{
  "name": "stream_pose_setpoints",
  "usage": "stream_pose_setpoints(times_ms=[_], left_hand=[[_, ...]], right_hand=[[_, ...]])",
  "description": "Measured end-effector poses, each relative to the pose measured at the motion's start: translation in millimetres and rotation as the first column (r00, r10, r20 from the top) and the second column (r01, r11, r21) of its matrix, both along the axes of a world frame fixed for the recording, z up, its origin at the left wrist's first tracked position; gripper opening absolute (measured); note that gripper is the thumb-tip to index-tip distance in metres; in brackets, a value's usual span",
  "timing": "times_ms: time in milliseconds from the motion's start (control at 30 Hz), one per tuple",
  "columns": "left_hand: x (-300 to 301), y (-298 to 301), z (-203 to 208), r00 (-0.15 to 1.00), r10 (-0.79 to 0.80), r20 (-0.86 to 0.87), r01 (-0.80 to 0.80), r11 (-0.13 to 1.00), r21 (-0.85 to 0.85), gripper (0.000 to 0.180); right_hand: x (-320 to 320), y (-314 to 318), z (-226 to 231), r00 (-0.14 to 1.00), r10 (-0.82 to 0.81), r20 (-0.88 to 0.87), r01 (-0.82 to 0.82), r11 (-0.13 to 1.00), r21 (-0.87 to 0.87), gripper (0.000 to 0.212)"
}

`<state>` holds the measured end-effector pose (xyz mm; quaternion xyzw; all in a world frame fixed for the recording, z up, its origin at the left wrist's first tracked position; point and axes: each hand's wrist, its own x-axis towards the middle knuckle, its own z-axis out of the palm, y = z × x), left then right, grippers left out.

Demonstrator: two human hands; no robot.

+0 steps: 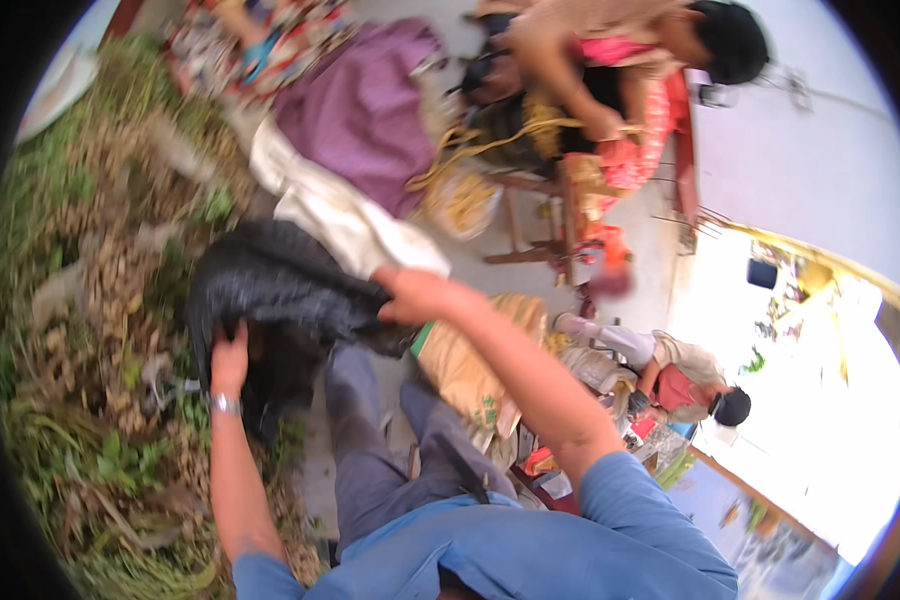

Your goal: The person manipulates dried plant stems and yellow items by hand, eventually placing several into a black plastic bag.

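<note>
A black plastic bag (pixel 270 268) is stretched between my two hands, its opening partly spread. My left hand (pixel 229 362), with a metal watch band at the wrist, grips the bag's near left edge. On the other side, my right hand (pixel 412 296) has its fingers closed round the bunched rim. Beneath and left of the bag lies a big heap of pulled green plants with brown pods (pixel 110 250) that look like peanuts. Inside the bag it is dark, and its contents cannot be made out.
A white sack (pixel 340 215) and a purple cloth (pixel 365 110) lie beyond the bag. Right of my legs stands a tan woven sack (pixel 475 365). One person (pixel 610 50) handles yellow strands by a wooden stool (pixel 525 185); another person (pixel 680 380) sits farther right.
</note>
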<state>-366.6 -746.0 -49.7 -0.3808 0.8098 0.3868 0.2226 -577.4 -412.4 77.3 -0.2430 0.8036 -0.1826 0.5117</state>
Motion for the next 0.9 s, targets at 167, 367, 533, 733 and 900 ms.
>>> stream_pose_setpoints(times_ms=[167,367,533,733,900], left_hand=[[93.3,64.7,34.0,0.809,-0.387,0.443,0.350,0.922,0.166,0.054],[146.6,71.0,42.0,0.847,-0.350,0.400,0.218,0.915,0.338,0.047],[84.0,82.9,95.5,0.955,-0.218,0.199,0.147,0.937,0.317,0.035],[50.8,139.9,161.9,0.995,-0.092,0.045,0.067,0.914,0.400,0.028],[118.2,137.9,100.6,0.869,-0.479,-0.122,0.480,0.758,0.441,0.035]], right_hand=[[62.7,45.1,15.6,0.978,-0.157,-0.138,0.172,0.979,0.108,0.031],[132.6,46.8,41.5,0.940,-0.330,-0.080,0.331,0.943,0.000,0.032],[143.5,58.9,49.3,0.911,-0.386,-0.149,0.386,0.922,-0.030,0.032],[126.8,111.7,27.6,0.838,-0.483,-0.255,0.474,0.875,-0.101,0.030],[151.4,187.0,55.9,0.754,-0.580,-0.310,0.557,0.813,-0.167,0.027]])
